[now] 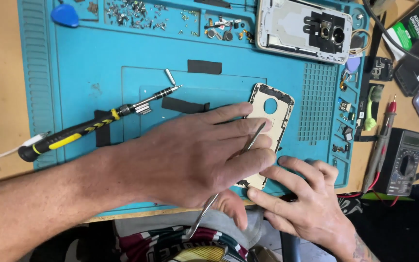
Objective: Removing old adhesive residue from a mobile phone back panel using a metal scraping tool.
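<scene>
Phone frame (271, 116), cream-coloured with a round cutout near its far end and dark edging at the corners, lies flat on the blue silicone work mat (88, 58), near the front edge, partly under our hands. Our left hand (195, 155) lies across it, fingers spread flat and pressing down, with a thin metal pry tool (229, 170) pinched between the fingers; its blade rests on the frame's face, its long shank runs back past the mat edge (grip point under the fingers is hidden). We judge the flat press keeps the frame from sliding. Our right hand (301, 199) holds nothing: fingers open, tips planted on the mat just beside the frame's near corner, seemingly bracing it. A precision screwdriver (88, 127), black-and-yellow rubbery handle, knurled steel shaft, lies well to the left. Loose screws (134, 12) and small parts sit in the mat's moulded trays, which keeps them from rolling. A second phone body (304, 29), white, camera module exposed, rests at the far edge. A multimeter (406, 160) with red probe sits off the mat, right.
</scene>
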